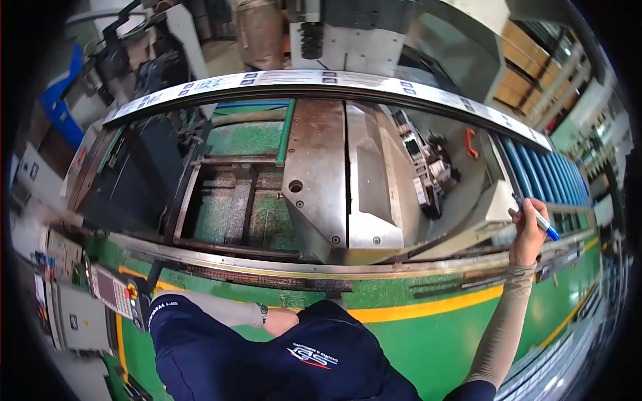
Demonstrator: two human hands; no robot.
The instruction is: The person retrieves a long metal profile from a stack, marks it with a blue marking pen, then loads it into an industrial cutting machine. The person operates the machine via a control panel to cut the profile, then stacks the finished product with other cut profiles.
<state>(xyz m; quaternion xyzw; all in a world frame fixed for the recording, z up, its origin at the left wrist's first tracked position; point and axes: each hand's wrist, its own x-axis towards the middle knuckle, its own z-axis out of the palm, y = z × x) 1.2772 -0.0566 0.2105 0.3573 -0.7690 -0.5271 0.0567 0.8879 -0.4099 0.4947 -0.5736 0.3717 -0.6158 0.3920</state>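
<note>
In my right hand [528, 230], out at the right side, a marker pen [543, 224] with a blue end is gripped between the fingers. Its dark tip points up and left, beside the pale machine cover [498, 204]. My left hand [281, 322] is held close against my dark shirt, below the machine's front edge; its fingers are hidden. A long profile bar [267, 79] in white printed film lies across the machine, with blue handwriting near its left end.
Blue rollers [535, 170] extend at the right. A steel machine bed [317, 180] stands in the middle, beside a bin-like recess with small boxes [428, 187]. A control panel [110, 291] is at the left. Yellow lines [428, 304] cross the green floor.
</note>
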